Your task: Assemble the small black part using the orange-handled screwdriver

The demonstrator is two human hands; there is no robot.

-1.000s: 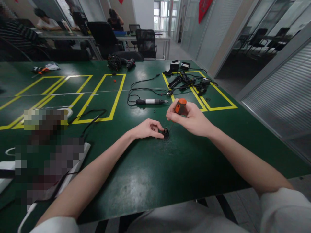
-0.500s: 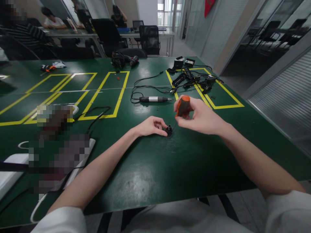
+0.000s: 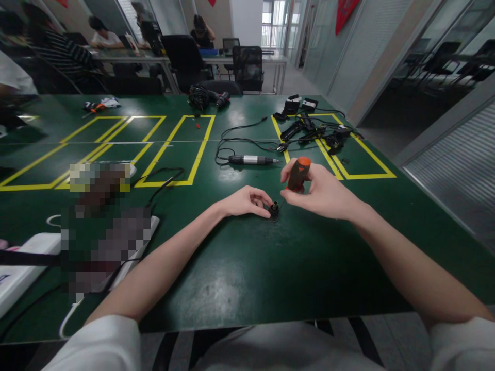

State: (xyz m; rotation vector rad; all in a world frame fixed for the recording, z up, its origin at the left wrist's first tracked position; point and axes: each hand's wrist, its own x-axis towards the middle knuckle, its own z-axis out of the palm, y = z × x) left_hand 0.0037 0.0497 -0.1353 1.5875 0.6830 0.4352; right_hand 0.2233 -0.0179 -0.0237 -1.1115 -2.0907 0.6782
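Observation:
My left hand (image 3: 249, 202) rests on the green table, thumb and fingers closed on a small round black part (image 3: 274, 209) with a short metal post on top. In my right hand (image 3: 320, 188) is a screwdriver (image 3: 299, 172) with an orange and dark grey handle, gripped from above and tilted. Its thin shaft slants down to the left, and the tip is close to the black part; whether they touch I cannot tell. Beyond my hands lies a pen-shaped electric screwdriver (image 3: 252, 159) in black and silver, its cord trailing behind. A few tiny bits, perhaps screws (image 3: 257, 175), sit in front of it.
Black parts and cables (image 3: 305, 129) are heaped at the back right within yellow tape. A power drill (image 3: 221, 99) and coiled cord stand at the far edge. To the left are a white-edged device (image 3: 149, 232), partly pixelated, and cables. People sit at the far tables.
The whole view has shifted slightly, so things appear further right. The screwdriver handle in my right hand has turned a little; my left hand keeps its hold on the black part.

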